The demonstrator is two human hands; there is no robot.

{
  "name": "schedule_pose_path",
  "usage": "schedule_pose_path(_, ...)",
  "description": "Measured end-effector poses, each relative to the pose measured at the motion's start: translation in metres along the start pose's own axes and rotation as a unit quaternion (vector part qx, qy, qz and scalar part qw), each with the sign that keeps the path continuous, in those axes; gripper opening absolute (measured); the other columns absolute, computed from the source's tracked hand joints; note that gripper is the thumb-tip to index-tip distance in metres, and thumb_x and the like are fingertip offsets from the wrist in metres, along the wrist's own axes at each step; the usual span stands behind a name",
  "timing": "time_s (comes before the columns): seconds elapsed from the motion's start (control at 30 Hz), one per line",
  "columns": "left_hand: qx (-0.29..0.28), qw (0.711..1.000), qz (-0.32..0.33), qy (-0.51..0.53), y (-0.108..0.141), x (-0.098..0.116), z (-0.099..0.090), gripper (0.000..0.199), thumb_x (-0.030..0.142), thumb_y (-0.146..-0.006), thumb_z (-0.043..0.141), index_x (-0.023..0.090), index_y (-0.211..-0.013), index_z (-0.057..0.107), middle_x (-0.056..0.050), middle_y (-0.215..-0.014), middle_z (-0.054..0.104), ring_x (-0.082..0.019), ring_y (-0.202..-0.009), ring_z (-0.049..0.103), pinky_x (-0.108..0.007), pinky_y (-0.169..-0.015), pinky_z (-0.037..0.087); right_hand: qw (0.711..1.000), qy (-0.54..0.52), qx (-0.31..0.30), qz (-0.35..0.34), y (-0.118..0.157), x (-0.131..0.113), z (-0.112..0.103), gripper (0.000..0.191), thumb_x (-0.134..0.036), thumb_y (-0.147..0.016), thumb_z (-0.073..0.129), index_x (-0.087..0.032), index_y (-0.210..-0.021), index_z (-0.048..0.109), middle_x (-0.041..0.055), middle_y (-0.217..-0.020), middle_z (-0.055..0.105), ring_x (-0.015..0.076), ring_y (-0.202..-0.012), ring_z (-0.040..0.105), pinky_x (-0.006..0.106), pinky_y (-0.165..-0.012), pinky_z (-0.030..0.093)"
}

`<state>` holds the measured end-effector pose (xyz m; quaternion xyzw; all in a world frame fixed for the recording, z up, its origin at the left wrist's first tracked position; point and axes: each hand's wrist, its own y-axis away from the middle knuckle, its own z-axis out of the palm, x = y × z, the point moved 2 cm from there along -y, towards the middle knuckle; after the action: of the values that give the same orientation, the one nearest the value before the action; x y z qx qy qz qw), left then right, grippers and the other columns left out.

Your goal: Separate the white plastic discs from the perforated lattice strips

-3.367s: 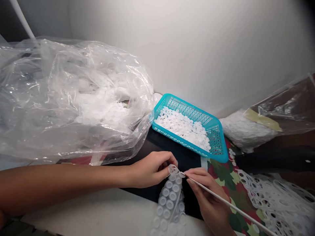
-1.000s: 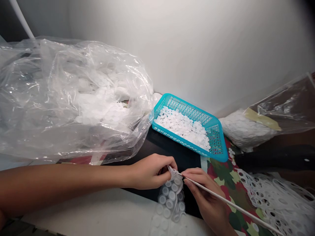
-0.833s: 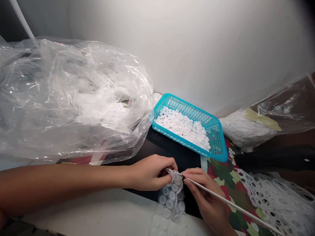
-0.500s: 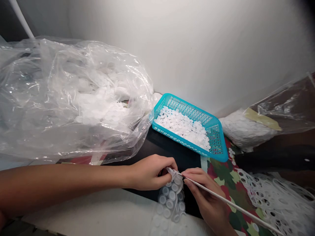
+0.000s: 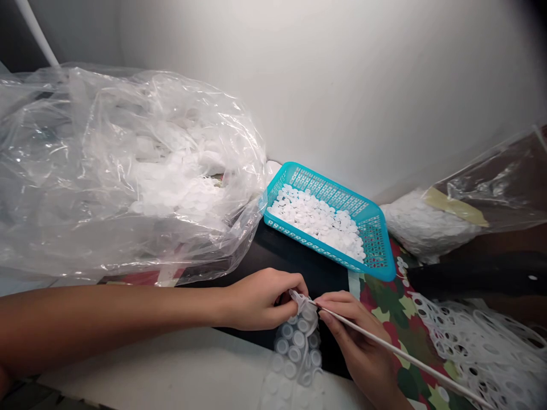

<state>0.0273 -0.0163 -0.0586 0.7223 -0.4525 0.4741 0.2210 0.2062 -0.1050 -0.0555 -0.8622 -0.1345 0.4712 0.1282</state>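
Observation:
My left hand (image 5: 271, 299) is closed, thumb and fingers pinching the top end of a translucent plastic strip (image 5: 294, 347). Rows of round, ring-edged pieces cover this strip, which hangs down towards the table's near edge. Close by on the right, my right hand (image 5: 359, 336) grips a thin white rod (image 5: 397, 351) between thumb and fingers. The rod's upper end meets the gathered top of the strip, between both hands. Its other end runs out towards the lower right. My fingers partly hide the exact contact point.
Behind the hands stands a blue basket (image 5: 329, 250) holding many small white discs (image 5: 316, 219). A large clear plastic bag (image 5: 128, 171) of white pieces fills the left. At the right lie another filled bag (image 5: 431, 222) and a heap of perforated white strips (image 5: 491, 353).

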Motion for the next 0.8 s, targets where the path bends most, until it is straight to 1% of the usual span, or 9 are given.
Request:
schedule_pose_path(0.1, 0.002, 1.000, 0.003, -0.001, 0.000, 0.000, 0.000, 0.016, 0.010, -0.081, 0.047, 0.015, -0.093, 0.057, 0.001, -0.078, 0.062, -0.009, -0.063, 0.053, -0.017, -0.057, 0.038, 1.000, 0.001, 0.003, -0.003, 0.000, 0.000, 0.000, 0.020, -0.008, -0.087, 0.057, -0.024, -0.096, 0.063, 0.0024, -0.093, 0.065, 0.0149, -0.087, 0.064, 0.025, -0.073, 0.052)
schedule_pose_path(0.47, 0.004, 1.000, -0.003, 0.018, 0.000, -0.001, 0.001, 0.015, 0.009, -0.081, 0.047, 0.015, -0.092, 0.056, 0.001, -0.078, 0.061, -0.009, -0.063, 0.052, -0.017, -0.057, 0.037, 1.000, 0.003, 0.009, -0.010, 0.001, 0.001, 0.000, 0.021, -0.007, -0.087, 0.057, -0.024, -0.097, 0.063, 0.0023, -0.094, 0.066, 0.0137, -0.088, 0.064, 0.023, -0.073, 0.053)
schedule_pose_path(0.57, 0.006, 1.000, -0.005, 0.029, 0.000, -0.001, 0.000, 0.013, 0.011, -0.084, 0.047, 0.015, -0.092, 0.056, 0.001, -0.076, 0.059, -0.008, -0.062, 0.050, -0.017, -0.057, 0.037, 0.999, 0.010, 0.044, -0.020, 0.003, 0.002, -0.002, 0.022, -0.007, -0.086, 0.057, -0.024, -0.098, 0.064, 0.0020, -0.093, 0.066, 0.0134, -0.087, 0.064, 0.023, -0.072, 0.054)
schedule_pose_path(0.7, 0.008, 0.999, -0.011, 0.041, 0.000, 0.000, 0.000, 0.011, 0.016, -0.088, 0.045, 0.014, -0.093, 0.054, 0.001, -0.075, 0.058, -0.009, -0.062, 0.049, -0.018, -0.057, 0.037, 0.992, 0.006, 0.129, -0.002, 0.008, 0.007, -0.006, 0.020, -0.007, -0.085, 0.059, -0.023, -0.095, 0.065, 0.0026, -0.094, 0.066, 0.0149, -0.088, 0.064, 0.024, -0.071, 0.056)
schedule_pose_path(0.73, 0.008, 0.999, -0.012, 0.044, 0.000, 0.000, 0.000, 0.011, 0.016, -0.089, 0.045, 0.014, -0.093, 0.054, 0.001, -0.074, 0.057, -0.009, -0.062, 0.049, -0.018, -0.057, 0.037, 0.990, 0.000, 0.142, 0.008, 0.008, 0.009, -0.007, 0.019, -0.007, -0.085, 0.059, -0.023, -0.094, 0.066, 0.0029, -0.095, 0.066, 0.0153, -0.088, 0.064, 0.024, -0.069, 0.057)
schedule_pose_path(0.8, 0.009, 0.999, -0.015, 0.046, 0.000, 0.000, 0.000, 0.010, 0.016, -0.088, 0.045, 0.014, -0.092, 0.054, 0.002, -0.073, 0.056, -0.009, -0.062, 0.047, -0.018, -0.057, 0.037, 0.988, -0.016, 0.149, 0.027, 0.010, 0.012, -0.007, 0.017, -0.009, -0.085, 0.059, -0.023, -0.093, 0.066, 0.0033, -0.096, 0.066, 0.0156, -0.086, 0.065, 0.025, -0.067, 0.059)
